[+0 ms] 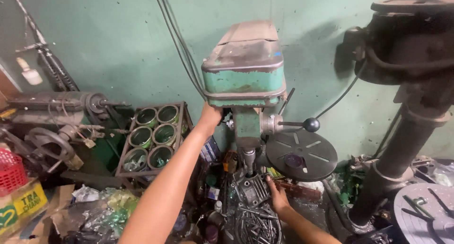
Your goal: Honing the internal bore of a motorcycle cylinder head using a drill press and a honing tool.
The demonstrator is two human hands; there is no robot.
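Note:
A worn green drill press [245, 69] stands against the green wall, its chuck and bit [248, 160] pointing down. My left hand [210, 116] reaches up to the left underside of the drill head; its fingers are hidden there. My right hand [276, 193] rests on a grey metal casting [250, 189] lying under the bit, fingers on its right edge. A black-knobbed feed handle [307, 125] sticks out to the right, over a round slotted table [302, 155].
A metal rack of several green-rimmed glass jars [153, 137] leans at left. Old machine parts [56, 126], a red basket [10, 171] and a cardboard box [23, 204] crowd the far left. A second dark drill column [402, 145] rises at right. Scrap metal [255, 225] litters below.

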